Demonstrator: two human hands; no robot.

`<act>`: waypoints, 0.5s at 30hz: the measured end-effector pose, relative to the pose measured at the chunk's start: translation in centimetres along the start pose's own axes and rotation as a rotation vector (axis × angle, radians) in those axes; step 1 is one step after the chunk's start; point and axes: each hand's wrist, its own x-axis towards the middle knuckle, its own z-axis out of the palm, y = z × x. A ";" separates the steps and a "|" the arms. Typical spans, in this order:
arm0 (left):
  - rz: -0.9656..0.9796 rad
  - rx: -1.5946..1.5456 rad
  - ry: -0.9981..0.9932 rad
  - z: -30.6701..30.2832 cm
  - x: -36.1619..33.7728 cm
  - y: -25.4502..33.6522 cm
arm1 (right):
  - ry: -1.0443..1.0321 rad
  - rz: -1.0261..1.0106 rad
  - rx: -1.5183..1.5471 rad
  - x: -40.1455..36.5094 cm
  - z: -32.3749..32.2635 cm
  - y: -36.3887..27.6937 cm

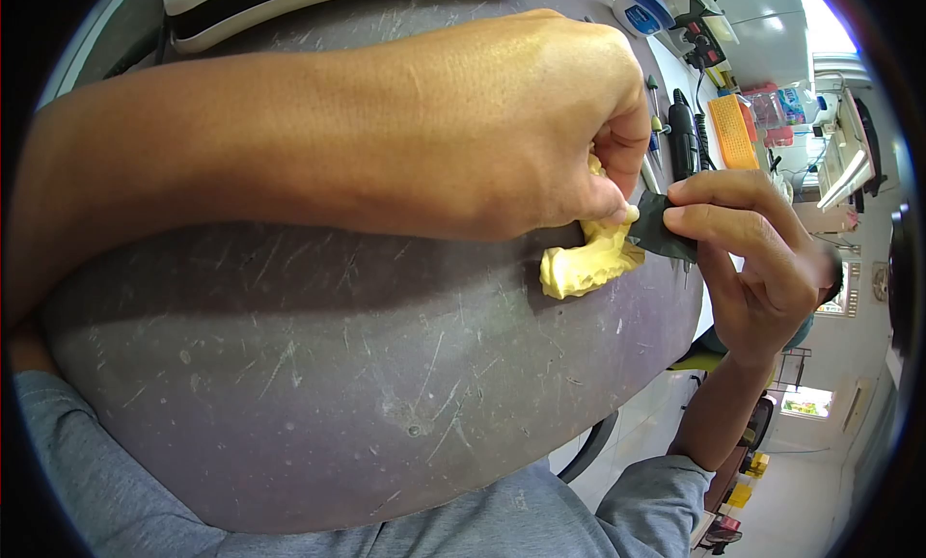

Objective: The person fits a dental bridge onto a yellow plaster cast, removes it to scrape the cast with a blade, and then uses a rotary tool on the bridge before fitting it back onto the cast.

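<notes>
My left hand (540, 124) reaches over the tabletop, back of the hand up, with thumb and fingers closed on a yellow dental model (584, 272). The model is a curved, lumpy arch; its far part is hidden behind my thumb and fingers. Between the thumb and fingers of my right hand (757, 259) is a thin dark green-grey sheet (661, 228). The sheet's edge is right at the model, beside my left thumb tip.
The grey, scratched tabletop (338, 384) spreads below. A black handpiece (683, 138) with a coiled cord, an orange basket (733, 132) and a blue-and-white tub (643, 13) stand beyond my hands. A white-and-black device (251, 3) sits at the upper left.
</notes>
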 end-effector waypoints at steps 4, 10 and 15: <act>0.028 0.019 -0.004 0.1 0.3 -0.3 | -0.012 0.011 0.001 0.1 0.1 0.0; 0.041 0.029 -0.009 0.1 0.4 -0.4 | -0.079 -0.023 0.037 -0.1 0.0 0.8; 0.043 0.038 -0.008 0.0 0.3 -0.6 | 0.137 0.056 0.171 -0.7 1.0 0.9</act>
